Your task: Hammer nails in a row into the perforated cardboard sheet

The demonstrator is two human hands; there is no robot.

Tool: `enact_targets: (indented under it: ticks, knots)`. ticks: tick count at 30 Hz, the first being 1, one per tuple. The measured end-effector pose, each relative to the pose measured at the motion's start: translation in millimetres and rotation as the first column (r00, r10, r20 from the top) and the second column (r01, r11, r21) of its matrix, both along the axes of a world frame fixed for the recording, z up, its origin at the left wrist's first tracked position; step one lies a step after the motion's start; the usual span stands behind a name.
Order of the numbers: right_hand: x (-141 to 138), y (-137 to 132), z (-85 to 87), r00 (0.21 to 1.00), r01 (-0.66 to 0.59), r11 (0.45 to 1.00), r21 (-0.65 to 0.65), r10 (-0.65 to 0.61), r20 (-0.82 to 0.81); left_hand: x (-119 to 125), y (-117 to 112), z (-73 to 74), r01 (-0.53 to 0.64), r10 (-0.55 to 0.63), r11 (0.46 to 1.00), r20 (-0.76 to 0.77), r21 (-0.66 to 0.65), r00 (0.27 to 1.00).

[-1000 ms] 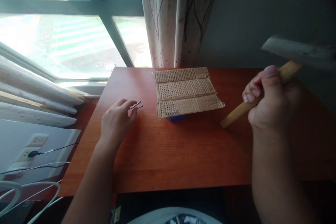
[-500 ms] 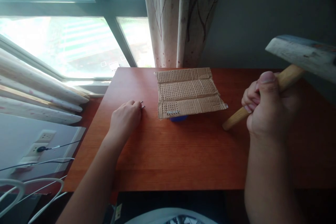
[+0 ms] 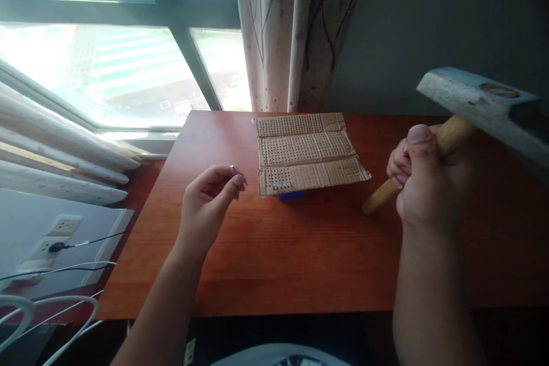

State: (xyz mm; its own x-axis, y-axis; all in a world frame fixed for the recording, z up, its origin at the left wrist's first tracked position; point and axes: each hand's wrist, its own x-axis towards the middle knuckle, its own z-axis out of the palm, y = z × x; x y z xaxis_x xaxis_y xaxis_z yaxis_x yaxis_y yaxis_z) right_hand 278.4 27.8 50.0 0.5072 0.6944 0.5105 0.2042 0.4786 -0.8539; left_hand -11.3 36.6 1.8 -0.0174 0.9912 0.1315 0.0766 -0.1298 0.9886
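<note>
Between the thumb and fingertips of my left hand point(image 3: 208, 197) is a small metal nail point(image 3: 237, 171), held just left of the cardboard. My right hand point(image 3: 431, 174) is wrapped round the wooden handle of a hammer point(image 3: 476, 100), whose grey head is raised at the right; the handle's end points down toward the table. A creased sheet of cardboard point(image 3: 309, 146) with rows of punched holes lies in the middle. Several small metal nails point(image 3: 283, 186) stand in a row along its near left edge. Something blue point(image 3: 291, 195) shows under the cardboard, mostly hidden.
The reddish-brown wooden table point(image 3: 278, 263) stretches across the view. A window point(image 3: 107, 80) and patterned curtains point(image 3: 274, 28) are behind it. At left are a wall socket point(image 3: 47, 246) with a black plug and white cables point(image 3: 55, 300). A pale round object point(image 3: 283, 354) sits below the front edge.
My left hand has lifted off the table and turned, now showing a nail in its pinch. The hammer in my right hand has shifted slightly left and its head has tipped a little lower.
</note>
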Motion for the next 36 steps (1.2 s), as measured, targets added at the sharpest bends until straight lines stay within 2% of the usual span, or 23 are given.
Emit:
enact_targets:
  ticks: [3, 6, 9, 21, 36]
  knots:
    - [0, -3, 0.0, 1.0, 0.002, 1.0, 0.004, -0.002, 0.0, 14, -8, 2.3, -0.001, 0.002, 0.998, -0.005, 0.062, 1.0]
    - [0, -6, -0.3, 1.0, 0.016, 1.0, 0.007, -0.016, 0.012, 22, -9, -1.8, 0.053, -0.031, 0.982, -0.117, 0.181, 0.993]
    - [0, -8, 0.2, 1.0, 0.021, 1.0, 0.008, -0.021, 0.021, 24, -7, -7.0, 0.1, -0.048, 0.965, -0.213, 0.241, 0.976]
    - [1, -9, 0.8, 1.0, 0.015, 1.0, -0.001, -0.015, -0.022, 25, -6, -10.1, 0.127, -0.026, 0.949, -0.331, 0.288, 0.943]
    - [1, -9, 3.0, 0.999, 0.041, 0.999, -0.012, -0.041, -0.024, 25, -4, -9.4, 0.141, -0.021, 0.938, -0.356, 0.315, 0.934]
